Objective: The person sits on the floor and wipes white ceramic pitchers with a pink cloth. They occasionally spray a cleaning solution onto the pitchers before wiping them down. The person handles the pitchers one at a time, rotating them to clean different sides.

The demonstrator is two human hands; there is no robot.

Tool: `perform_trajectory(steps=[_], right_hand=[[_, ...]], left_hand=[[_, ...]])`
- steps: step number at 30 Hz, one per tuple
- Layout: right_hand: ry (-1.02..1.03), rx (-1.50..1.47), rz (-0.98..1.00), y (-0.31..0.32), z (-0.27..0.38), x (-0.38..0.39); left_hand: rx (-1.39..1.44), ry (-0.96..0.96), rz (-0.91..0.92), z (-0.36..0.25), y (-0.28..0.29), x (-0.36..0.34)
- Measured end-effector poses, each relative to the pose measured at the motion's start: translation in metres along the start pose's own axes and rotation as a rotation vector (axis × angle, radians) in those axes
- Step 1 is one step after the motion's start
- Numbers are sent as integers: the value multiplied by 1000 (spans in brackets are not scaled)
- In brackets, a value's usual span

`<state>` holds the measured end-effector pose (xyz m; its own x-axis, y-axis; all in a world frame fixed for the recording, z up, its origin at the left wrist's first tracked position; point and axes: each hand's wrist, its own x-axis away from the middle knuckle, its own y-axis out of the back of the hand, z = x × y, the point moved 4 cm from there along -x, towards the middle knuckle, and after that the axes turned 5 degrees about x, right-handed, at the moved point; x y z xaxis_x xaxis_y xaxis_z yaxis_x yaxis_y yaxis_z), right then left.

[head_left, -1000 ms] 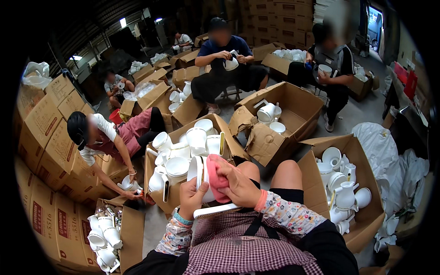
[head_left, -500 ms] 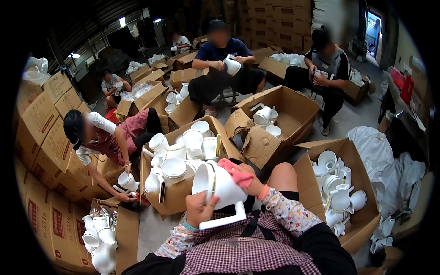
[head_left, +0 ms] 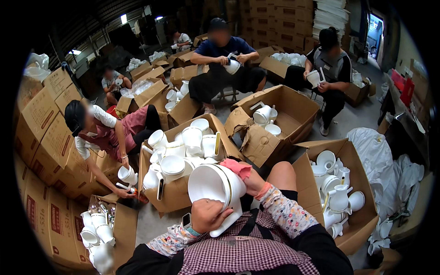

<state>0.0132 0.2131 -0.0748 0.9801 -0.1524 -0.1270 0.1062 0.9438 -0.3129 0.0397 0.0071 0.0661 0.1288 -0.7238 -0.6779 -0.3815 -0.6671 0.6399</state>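
Observation:
In front of my lap I hold a white pitcher point(head_left: 208, 183) with a thin gold band, tilted so its wide mouth opens to the left. My left hand point(head_left: 211, 215) is closed on the pitcher by its rim and straight white handle, knuckles up. In my right hand point(head_left: 253, 183) is a bunched pink cloth point(head_left: 238, 168), pressed against the pitcher's far right side. Part of the right fingers is hidden behind the pitcher. Just beyond, a cardboard box point(head_left: 176, 200) is heaped with similar white pitchers point(head_left: 173, 166).
To my right stands a carton point(head_left: 359, 229) of white pitchers, with a half-filled carton point(head_left: 298, 117) farther ahead. Another box point(head_left: 127, 236) sits at lower left. Co-workers sit around, one at left handling a white pitcher point(head_left: 127, 175). Stacked cartons point(head_left: 46, 126) line the left.
The pitcher has turned so more of its mouth shows, and its handle has swung in toward me. My left hand has rolled over with it. The cloth stays on the pitcher's side.

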Motion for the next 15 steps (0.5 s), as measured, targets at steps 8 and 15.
perform_trajectory(steps=[8,15], right_hand=[[330,286,-81,-26,67,29],[767,758,-63,-61,88,66]], left_hand=[[67,165,-85,5,15,-5],[535,540,-492,55,26,11]])
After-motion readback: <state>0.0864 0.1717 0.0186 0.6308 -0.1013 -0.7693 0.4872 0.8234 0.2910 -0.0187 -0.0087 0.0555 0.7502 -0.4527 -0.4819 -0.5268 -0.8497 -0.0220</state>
